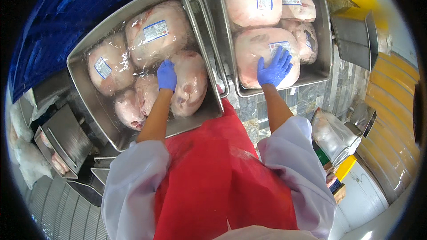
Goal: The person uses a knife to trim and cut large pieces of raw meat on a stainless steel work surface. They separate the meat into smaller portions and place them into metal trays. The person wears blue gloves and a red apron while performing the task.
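My left hand, in a blue glove, is closed among the plastic-wrapped meat pieces in the left metal tub. It touches the edge of a pale meat piece; whatever its curled fingers grip is hidden. Above it lies a large labelled meat piece. In the right metal tub, my right hand, also blue-gloved, rests flat with fingers spread on a big wrapped meat piece, partly over its white label. Another large meat piece sits just beyond.
A blue surface stretches beyond the left tub. Metal containers stand at the left and right. A clear plastic bag sits at lower right, near yellow strip panels. My red apron reaches the left tub's near rim.
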Demonstrator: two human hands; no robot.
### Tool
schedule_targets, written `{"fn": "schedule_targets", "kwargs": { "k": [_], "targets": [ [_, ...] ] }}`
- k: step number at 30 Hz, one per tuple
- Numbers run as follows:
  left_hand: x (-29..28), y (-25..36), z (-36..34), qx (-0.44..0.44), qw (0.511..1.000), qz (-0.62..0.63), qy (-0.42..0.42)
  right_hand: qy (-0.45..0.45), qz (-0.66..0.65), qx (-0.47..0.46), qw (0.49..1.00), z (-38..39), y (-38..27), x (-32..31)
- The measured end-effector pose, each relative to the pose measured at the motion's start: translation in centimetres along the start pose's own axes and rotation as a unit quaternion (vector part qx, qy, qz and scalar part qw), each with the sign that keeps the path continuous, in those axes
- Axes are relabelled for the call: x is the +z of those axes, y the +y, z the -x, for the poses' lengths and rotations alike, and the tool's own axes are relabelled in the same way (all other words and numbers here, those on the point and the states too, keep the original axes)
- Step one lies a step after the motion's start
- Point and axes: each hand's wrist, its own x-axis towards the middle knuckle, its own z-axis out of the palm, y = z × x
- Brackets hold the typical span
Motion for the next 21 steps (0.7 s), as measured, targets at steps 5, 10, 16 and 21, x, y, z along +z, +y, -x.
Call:
{"fn": "schedule_targets", "kwargs": {
  "k": [5,10,16,21],
  "targets": [
    [-7.1,2.9,5.9,-0.094,0.986,0.137,-0.006,0.036,-0.008,-0.018,0.999,-0.3,-0.3,0.1],
    [-14.0,0.3,8.2,-0.089,0.978,0.188,-0.002,0.058,-0.008,-0.032,0.998,0.0,0.4,0.7],
    [-21.9,-1.7,0.2,-0.135,0.981,0.080,0.114,0.055,-0.011,-0.034,0.998,-0.1,-0.6,-0.6],
    [-18.0,3.7,-9.3,0.196,0.959,0.195,0.064,0.054,-0.020,-0.027,0.998,-0.3,-0.9,-0.8]
  ]
}}
